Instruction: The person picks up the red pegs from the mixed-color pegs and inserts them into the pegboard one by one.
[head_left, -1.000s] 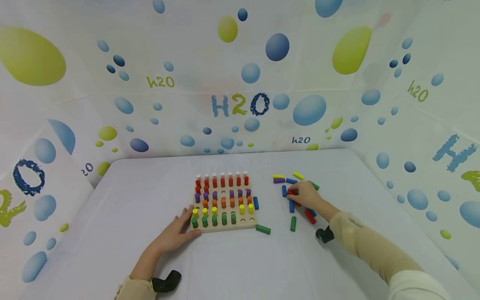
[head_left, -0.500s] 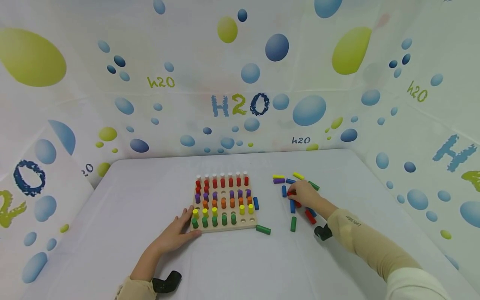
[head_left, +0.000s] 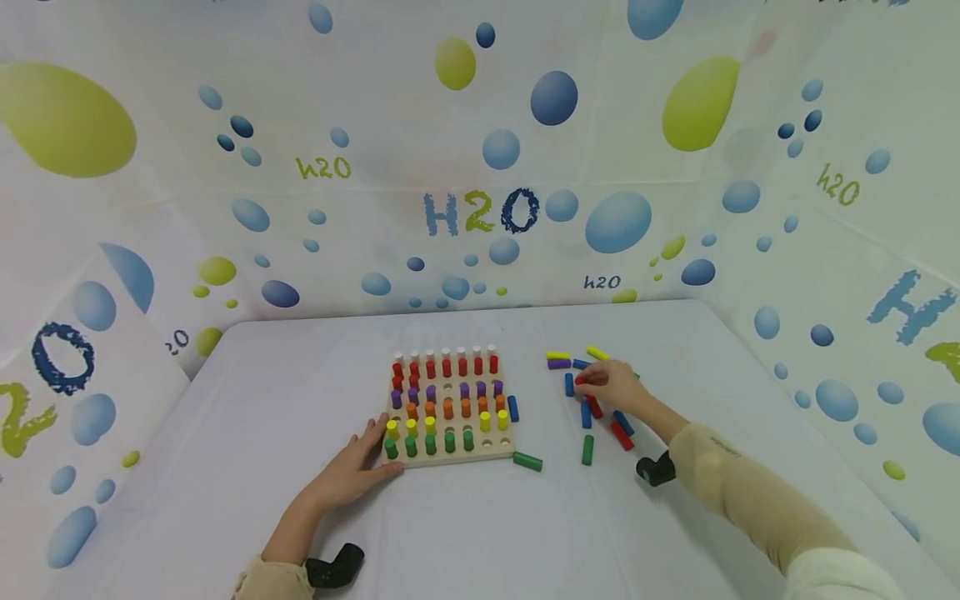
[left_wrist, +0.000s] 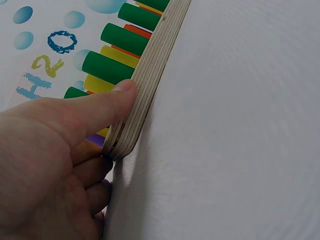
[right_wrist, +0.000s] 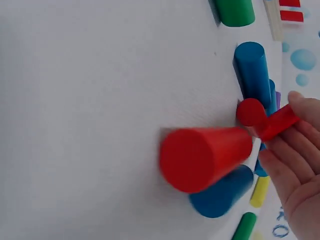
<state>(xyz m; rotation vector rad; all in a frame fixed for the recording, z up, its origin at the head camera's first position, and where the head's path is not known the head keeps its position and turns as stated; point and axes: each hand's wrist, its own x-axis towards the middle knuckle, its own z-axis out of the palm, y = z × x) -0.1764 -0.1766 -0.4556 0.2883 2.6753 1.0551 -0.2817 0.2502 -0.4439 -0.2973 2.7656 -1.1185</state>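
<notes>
A wooden pegboard (head_left: 450, 459) stands left of centre in the head view, with upright pegs in white, red, purple, orange, yellow and green rows. At its near left corner my left hand (head_left: 348, 471) grips it; the left wrist view has the thumb on the layered board edge (left_wrist: 145, 90) and the other fingers bent behind the corner. Over the loose pegs on the right, my right hand (head_left: 618, 387) pinches a red peg (right_wrist: 281, 122) between thumb and fingers. Just beneath it lies another red peg (right_wrist: 251, 112), close to a blue peg (right_wrist: 252, 72).
Another red peg (head_left: 621, 435) and a blue peg (head_left: 623, 422) lie near the right wrist. Green pegs (head_left: 527, 461) and a blue peg (head_left: 513, 408) rest by the board's right side. Yellow (head_left: 557, 356) and purple (head_left: 558, 364) pegs lie farther back.
The red peg in my right hand has come up slightly from the pile, baring more of the red peg below. My left hand stays on the pegboard corner.
</notes>
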